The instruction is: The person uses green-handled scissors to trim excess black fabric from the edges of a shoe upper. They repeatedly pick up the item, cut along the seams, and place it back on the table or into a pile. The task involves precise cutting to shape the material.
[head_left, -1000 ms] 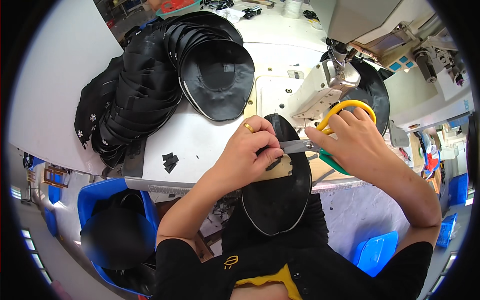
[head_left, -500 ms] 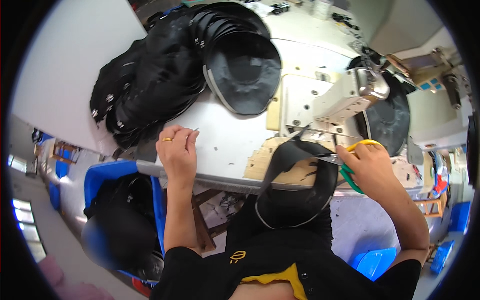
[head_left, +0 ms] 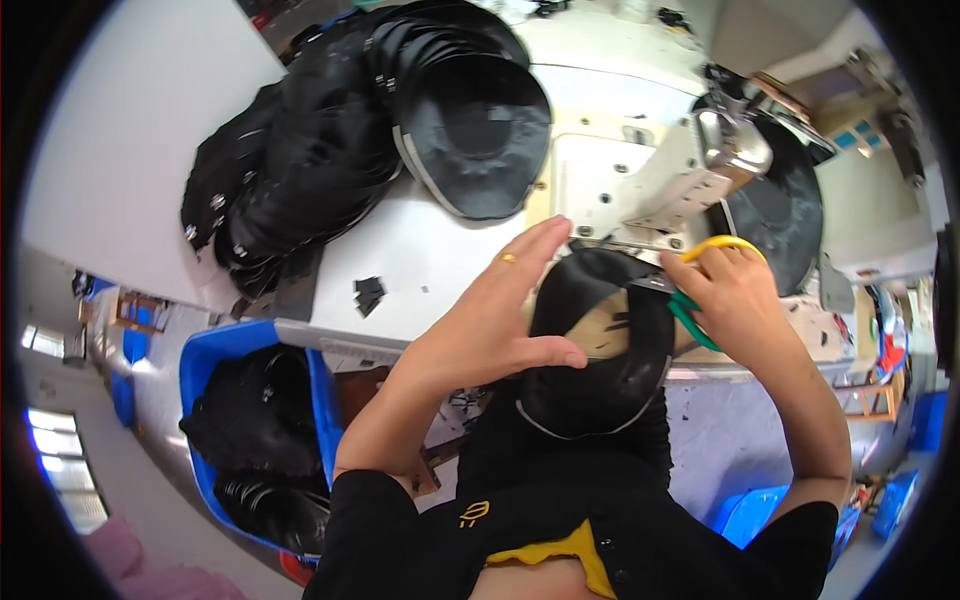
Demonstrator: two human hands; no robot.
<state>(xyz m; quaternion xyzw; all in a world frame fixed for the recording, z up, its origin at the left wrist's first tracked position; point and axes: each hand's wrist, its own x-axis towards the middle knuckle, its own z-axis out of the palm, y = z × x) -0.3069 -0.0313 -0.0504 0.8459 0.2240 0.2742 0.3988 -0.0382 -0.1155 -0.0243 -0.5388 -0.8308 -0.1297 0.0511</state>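
A black cap piece [head_left: 600,370] hangs over the table's front edge, below the white sewing machine [head_left: 690,170]. My left hand [head_left: 500,320] hovers open at its left side, fingers spread, thumb reaching toward the fabric. A ring is on one finger. My right hand [head_left: 725,295] grips scissors [head_left: 700,280] with yellow and green handles, the blades lying at the top right of the cap piece.
A long row of stacked black cap pieces [head_left: 380,130] curves across the white table [head_left: 420,260]. More black pieces [head_left: 780,210] lie right of the machine. A blue bin [head_left: 250,430] with black fabric stands at the left below the table. Small black scraps [head_left: 368,292] lie near the edge.
My left hand came back from the table's left front edge to the cap piece. The view shifted slightly. My right hand stays on the scissors at the cap piece.
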